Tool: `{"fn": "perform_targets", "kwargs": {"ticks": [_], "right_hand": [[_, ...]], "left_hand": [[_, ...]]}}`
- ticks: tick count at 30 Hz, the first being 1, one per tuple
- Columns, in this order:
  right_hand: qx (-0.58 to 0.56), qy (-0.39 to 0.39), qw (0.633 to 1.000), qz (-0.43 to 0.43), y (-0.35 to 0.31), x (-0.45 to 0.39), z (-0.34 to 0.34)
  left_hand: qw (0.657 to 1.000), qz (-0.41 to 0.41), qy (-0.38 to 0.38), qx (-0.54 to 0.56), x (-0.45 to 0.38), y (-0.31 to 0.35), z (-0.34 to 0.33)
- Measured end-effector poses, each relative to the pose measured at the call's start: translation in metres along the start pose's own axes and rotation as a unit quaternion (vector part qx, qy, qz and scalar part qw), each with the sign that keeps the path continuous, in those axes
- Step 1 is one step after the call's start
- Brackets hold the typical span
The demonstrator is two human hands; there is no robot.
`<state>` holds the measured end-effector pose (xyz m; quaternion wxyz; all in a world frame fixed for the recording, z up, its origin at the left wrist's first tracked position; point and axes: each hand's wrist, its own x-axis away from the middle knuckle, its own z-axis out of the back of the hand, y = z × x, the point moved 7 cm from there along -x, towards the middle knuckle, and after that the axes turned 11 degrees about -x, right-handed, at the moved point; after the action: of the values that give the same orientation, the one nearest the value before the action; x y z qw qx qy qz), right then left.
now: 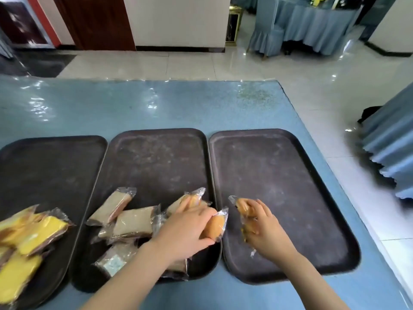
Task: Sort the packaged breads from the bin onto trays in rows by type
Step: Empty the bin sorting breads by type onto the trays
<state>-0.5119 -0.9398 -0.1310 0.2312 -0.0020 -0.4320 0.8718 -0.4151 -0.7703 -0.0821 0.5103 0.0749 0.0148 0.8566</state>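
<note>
Three dark trays sit side by side on a blue table (156,104) across the lower half of the frame. On the left tray (51,166), at the lower left edge, lies a heap of yellow cake slices (33,233) in clear wrappers. The middle tray (156,157) holds a loose pile of pale brown sandwich-like packs (131,222) in its near half, plus golden-brown buns in clear film at its right side. The right tray (279,175) carries nothing except what the right hand brings over it.

The left hand (185,229) reaches from the bottom centre over the middle tray's right edge, palm down, fingers curled round a wrapped golden bun (214,225) that sticks out toward the right tray. The right hand (261,224) hovers over the near left part of the right tray, fingers closed round another wrapped bun (242,205), its film tail hanging below the palm.

Motion blur smears the right hand's pack, so its lower part is hard to make out. The yellow slices are cut off by the left edge, and the left forearm covers part of the middle pile.
</note>
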Motion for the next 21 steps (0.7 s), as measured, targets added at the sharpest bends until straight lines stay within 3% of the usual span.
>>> {"fn": "perform_targets", "kwargs": {"ticks": [7,11,13,16,21], "right_hand": [[0.045,0.032,0.998,0.006,0.064,0.021,0.038],[0.111,0.042,0.992,-0.045,0.096,0.036,0.035],[0.125,0.055,0.989,-0.048,0.109,0.040,0.034],[0.054,0.048,0.997,-0.037,0.127,0.045,0.029],[0.052,0.065,0.996,0.011,0.130,0.049,0.021]], "left_hand": [[0.988,-0.126,-0.049,-0.068,-0.056,0.090,-0.059],[0.982,-0.170,-0.037,-0.078,-0.066,0.115,-0.091],[0.982,-0.178,-0.034,-0.047,-0.065,0.121,-0.102],[0.987,-0.159,-0.033,-0.010,-0.063,0.122,-0.110],[0.986,-0.135,-0.098,0.007,-0.055,0.121,-0.128]]}}
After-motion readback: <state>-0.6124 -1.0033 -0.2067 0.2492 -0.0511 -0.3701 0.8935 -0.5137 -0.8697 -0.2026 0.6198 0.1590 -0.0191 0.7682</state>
